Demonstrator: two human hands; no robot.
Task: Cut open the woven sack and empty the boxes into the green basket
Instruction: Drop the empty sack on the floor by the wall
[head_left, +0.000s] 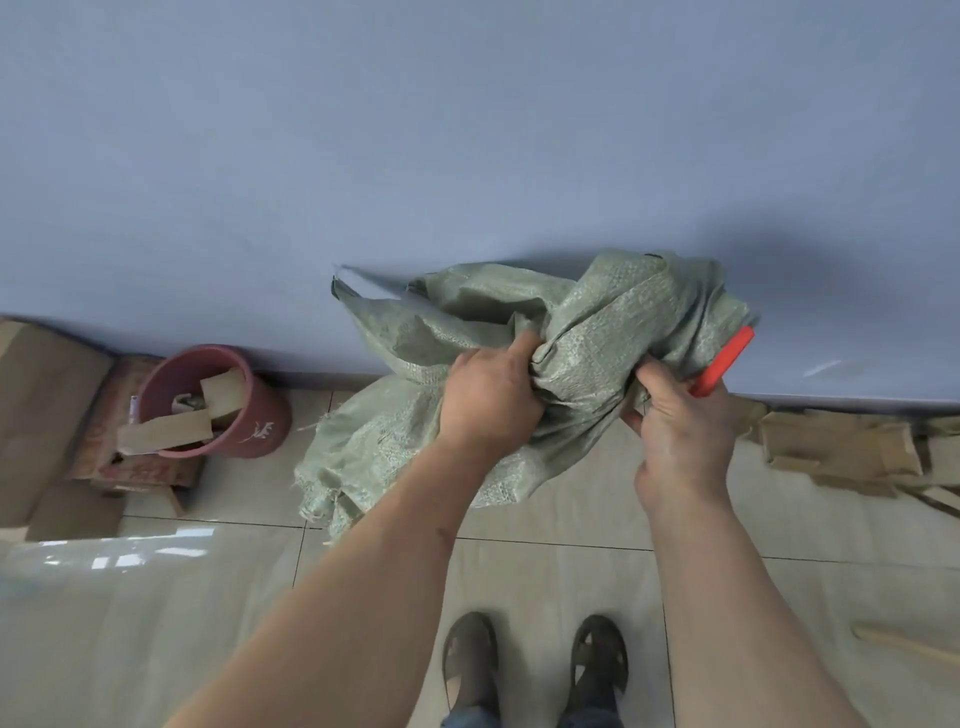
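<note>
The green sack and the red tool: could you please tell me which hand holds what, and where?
The left hand grips the sack at its bunched middle. The right hand grips the same bunch and holds the red tool by its lower end.

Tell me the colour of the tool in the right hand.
Bright red-orange tool, seen in the head view.

No text, brand name or number can be read anywhere. The only mark is a pale, sprig-like motif on the side of the red bucket (218, 405), well to the left of the fingers (519, 345) of the left hand; it looks like decoration, not lettering. The printed cardboard box (140, 467) under that bucket carries reddish patterning that may include characters, but it is too blurred to make out.
</note>
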